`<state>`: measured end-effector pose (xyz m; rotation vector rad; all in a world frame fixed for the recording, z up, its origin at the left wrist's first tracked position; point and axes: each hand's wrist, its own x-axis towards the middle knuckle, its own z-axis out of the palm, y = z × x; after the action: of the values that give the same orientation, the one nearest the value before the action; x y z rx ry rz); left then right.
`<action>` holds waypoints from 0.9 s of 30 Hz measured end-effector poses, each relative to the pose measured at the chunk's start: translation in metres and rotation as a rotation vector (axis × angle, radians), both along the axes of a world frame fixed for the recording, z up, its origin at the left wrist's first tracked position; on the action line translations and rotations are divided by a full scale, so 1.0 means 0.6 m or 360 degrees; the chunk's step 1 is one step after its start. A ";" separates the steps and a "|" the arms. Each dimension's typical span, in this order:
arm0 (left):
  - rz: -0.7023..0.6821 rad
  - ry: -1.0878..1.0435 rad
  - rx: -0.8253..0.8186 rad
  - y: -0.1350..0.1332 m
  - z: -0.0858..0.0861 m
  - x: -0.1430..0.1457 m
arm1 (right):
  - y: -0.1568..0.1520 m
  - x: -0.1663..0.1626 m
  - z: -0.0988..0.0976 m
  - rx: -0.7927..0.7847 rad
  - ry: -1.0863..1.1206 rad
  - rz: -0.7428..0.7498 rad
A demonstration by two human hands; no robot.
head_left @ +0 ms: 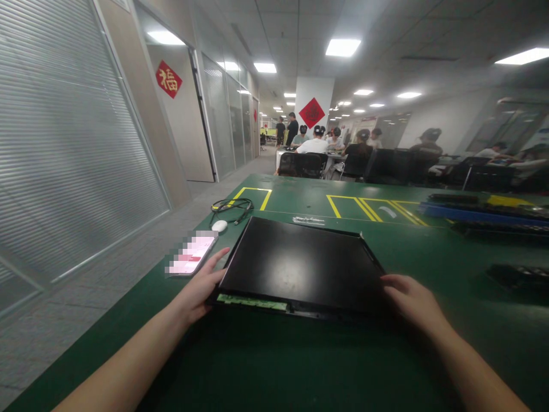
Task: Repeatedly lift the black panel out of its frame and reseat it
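forearms (132, 349) outstretched, hands (202, 289) astride black panel (295, 263)

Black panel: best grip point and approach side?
Probably the two side edges of the black panel, left hand from the left, right hand from the right: it's wide and flat, and its near edge bears an exposed green strip.

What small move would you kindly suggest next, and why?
Perhaps ease the black panel slightly rightward: the left hand, at its left side, is close to the phone and white rounded object; with the right hand at the opposite side, both could guide it.
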<state>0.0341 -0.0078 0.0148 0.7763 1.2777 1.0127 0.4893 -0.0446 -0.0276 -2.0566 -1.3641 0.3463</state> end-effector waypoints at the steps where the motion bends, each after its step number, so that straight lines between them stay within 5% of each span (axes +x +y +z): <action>1: -0.0005 0.0004 -0.0016 -0.001 0.003 0.001 | -0.001 -0.002 0.003 -0.0016 -0.0002 -0.0001; 8: -0.0034 0.0068 -0.0035 -0.006 0.021 0.009 | -0.001 -0.005 0.006 -0.0069 -0.0023 0.0018; 20: -0.0202 0.0557 0.0305 -0.006 0.006 -0.007 | -0.001 -0.001 -0.003 -0.0036 -0.0050 0.0049; 27: -0.0256 0.0570 0.0329 -0.013 0.010 0.003 | 0.000 -0.003 -0.004 -0.0043 -0.0060 0.0060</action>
<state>0.0357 -0.0154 0.0206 1.2431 1.3985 0.9097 0.4875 -0.0445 -0.0298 -2.0709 -1.4295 0.3456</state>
